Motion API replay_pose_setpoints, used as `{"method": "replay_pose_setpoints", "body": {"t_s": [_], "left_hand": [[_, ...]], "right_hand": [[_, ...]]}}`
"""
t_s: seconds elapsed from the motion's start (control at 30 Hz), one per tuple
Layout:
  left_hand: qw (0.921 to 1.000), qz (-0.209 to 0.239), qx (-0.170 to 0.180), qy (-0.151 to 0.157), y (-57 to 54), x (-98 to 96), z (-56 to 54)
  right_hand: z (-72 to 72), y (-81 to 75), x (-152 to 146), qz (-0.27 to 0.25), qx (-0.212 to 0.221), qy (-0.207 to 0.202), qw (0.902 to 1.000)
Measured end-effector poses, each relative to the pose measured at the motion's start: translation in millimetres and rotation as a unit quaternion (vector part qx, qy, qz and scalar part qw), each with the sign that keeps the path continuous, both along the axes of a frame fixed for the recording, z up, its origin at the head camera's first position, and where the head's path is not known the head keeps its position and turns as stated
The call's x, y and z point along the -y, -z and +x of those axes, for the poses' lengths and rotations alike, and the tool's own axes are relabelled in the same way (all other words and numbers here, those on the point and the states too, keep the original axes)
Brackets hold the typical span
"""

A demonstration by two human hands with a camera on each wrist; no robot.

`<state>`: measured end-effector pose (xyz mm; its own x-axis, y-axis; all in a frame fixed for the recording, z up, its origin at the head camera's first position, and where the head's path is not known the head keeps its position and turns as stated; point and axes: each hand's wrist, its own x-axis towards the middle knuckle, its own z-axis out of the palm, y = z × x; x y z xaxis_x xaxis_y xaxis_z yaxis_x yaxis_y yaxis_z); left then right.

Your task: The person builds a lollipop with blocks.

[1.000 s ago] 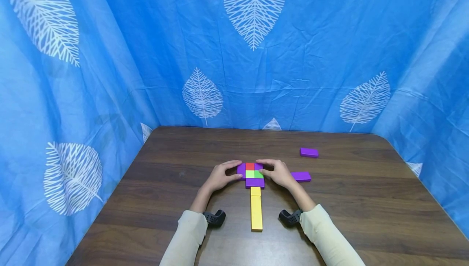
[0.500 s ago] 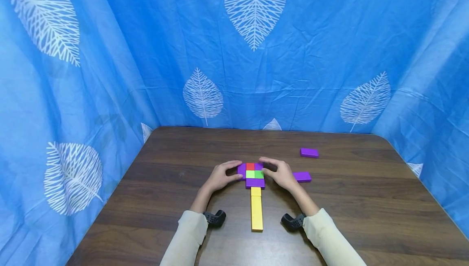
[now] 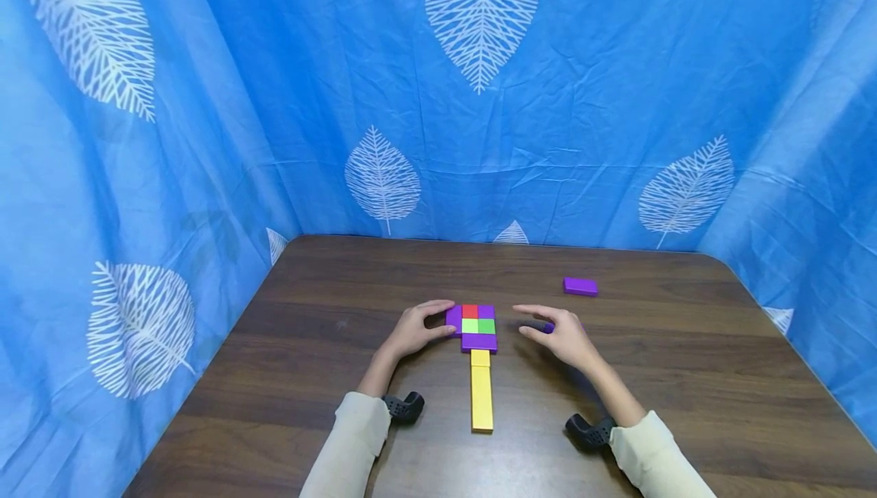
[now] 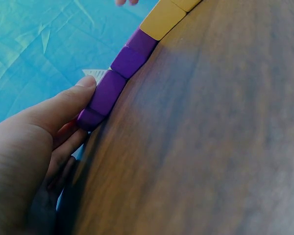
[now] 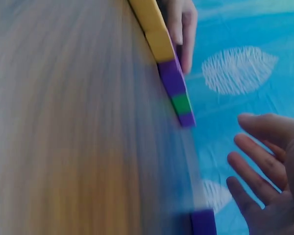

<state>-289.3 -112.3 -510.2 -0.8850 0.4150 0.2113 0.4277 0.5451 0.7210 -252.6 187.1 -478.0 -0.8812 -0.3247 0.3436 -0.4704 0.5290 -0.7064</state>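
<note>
In the head view, small blocks lie in a flat, close-set group mid-table. A red block (image 3: 469, 311) and a small purple block (image 3: 486, 311) top it, over a lime block (image 3: 469, 326) and a green block (image 3: 486, 326). A long purple block (image 3: 479, 342) runs below them, followed by yellow blocks (image 3: 481, 399) in a line toward the person. My left hand (image 3: 411, 329) pinches the upright purple block (image 3: 453, 317) on the group's left side, thumb (image 4: 85, 83) at its near end. Right of the group, my right hand (image 3: 567, 336) holds nothing, fingers spread.
One loose purple block (image 3: 580, 286) lies farther back on the right. Another purple block (image 3: 549, 327) is mostly hidden behind my right hand. The brown wooden table (image 3: 329, 285) ends at a blue leaf-print curtain (image 3: 582, 102).
My right hand has let go of the group's right side and moved right, now covering most of a loose purple block. The left hand has stayed in place.
</note>
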Motion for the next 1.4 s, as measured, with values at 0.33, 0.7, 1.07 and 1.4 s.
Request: {"method": "replay_pose_setpoints", "body": {"t_s": [0.33,0.7,1.07,1.4], "left_hand": [[1.0,0.001,0.0,-0.001,0.8,0.0,0.9],[1.0,0.004,-0.003,0.0,3.5,0.0,-0.2],[1.0,0.002,0.003,-0.001,3.5,-0.2,-0.8],[1.0,0.0,-0.003,0.0,2.6,0.4,-1.0]], "right_hand": [[1.2,7.8,-49.1,-0.011,0.021,0.054,0.9983],[-2.6,19.4,-81.4,0.016,0.06,0.056,0.9965],[-2.1,23.9,-86.1,0.036,0.073,0.049,0.9955],[-1.0,29.0,-75.6,0.048,0.035,0.067,0.996]]}}
